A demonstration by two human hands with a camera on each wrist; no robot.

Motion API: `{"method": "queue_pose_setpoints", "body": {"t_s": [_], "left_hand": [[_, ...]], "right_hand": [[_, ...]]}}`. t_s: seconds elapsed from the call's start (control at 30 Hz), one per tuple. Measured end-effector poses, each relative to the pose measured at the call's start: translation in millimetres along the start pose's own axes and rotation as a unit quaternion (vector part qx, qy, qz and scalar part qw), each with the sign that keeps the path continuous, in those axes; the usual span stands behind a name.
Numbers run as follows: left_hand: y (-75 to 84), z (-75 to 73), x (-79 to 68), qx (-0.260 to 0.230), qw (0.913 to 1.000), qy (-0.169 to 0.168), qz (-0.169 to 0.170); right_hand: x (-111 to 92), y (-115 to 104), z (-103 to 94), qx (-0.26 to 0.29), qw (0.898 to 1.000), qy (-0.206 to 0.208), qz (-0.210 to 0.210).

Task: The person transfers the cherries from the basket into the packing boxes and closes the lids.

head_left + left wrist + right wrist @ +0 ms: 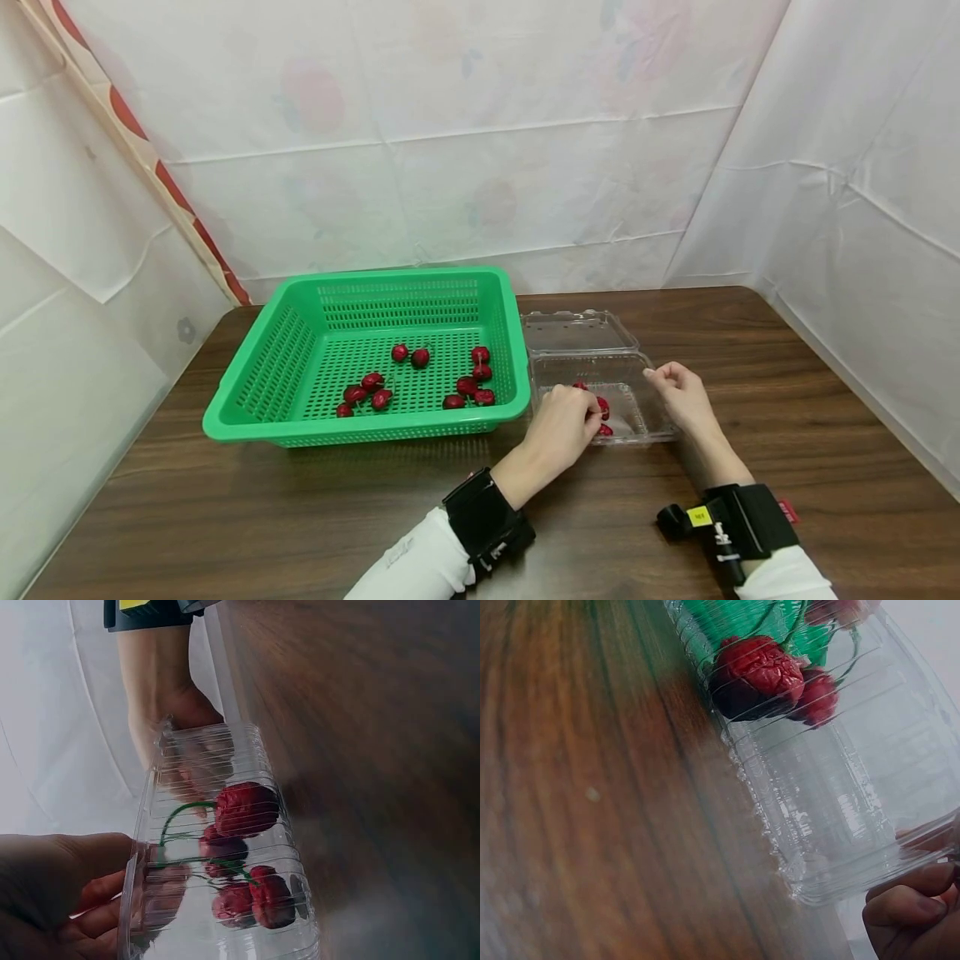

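Note:
A clear plastic clamshell container (633, 400) lies with its lid (577, 333) folded back. My right hand (682, 400) pinches the container's right rim between thumb and fingers. My left hand (558, 425) reaches over the near left side, its curled fingers at a cherry (603, 407) and appearing to pinch its green stem. Through the ribbed wall, the left wrist view shows dark red cherries (247, 810) with stems leading towards the left fingers (97, 919). The right wrist view shows a wrinkled cherry (757, 675) in the container. The left hand partly hides the contents.
A green perforated basket (225, 417) stands left of the container, its right rim close beside it. Several cherries (372, 382) lie in loose groups on its floor. Both sit on a dark wooden table (300, 517). White sheets (480, 167) hang behind and at the sides.

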State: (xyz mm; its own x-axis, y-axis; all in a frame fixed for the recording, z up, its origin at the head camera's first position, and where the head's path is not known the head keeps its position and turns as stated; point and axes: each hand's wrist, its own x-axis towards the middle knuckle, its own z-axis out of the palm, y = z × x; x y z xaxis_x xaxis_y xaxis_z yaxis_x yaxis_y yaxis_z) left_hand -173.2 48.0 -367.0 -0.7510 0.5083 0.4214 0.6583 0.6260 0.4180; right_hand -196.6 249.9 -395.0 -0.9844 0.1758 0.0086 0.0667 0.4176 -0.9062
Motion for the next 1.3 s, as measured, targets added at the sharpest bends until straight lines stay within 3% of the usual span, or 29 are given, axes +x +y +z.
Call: {"method": "queue_pose_setpoints", "body": {"t_s": [0.43, 0.63, 1.07, 1.3], "left_hand": [[1.2, 0.1, 2.6, 0.023, 0.9964, -0.069, -0.044], [2.4, -0.3, 2.5, 0.034, 0.9945, -0.088, -0.046], [10.8, -13.6, -6.3, 0.034, 0.9981, -0.049, -0.019], [20.3, -32.4, -12.8, 0.031, 0.999, -0.028, -0.015]], "right_hand": [[-1, -2, 0.4, 0.024, 1.0, -0.006, 0.006], [-2, -3, 0.1, 0.036, 0.999, -0.012, 0.011], [-2, -3, -1.4, 0.049, 0.998, -0.024, 0.012], [-2, -3, -1.4, 0.053, 0.998, -0.024, 0.014]]}}
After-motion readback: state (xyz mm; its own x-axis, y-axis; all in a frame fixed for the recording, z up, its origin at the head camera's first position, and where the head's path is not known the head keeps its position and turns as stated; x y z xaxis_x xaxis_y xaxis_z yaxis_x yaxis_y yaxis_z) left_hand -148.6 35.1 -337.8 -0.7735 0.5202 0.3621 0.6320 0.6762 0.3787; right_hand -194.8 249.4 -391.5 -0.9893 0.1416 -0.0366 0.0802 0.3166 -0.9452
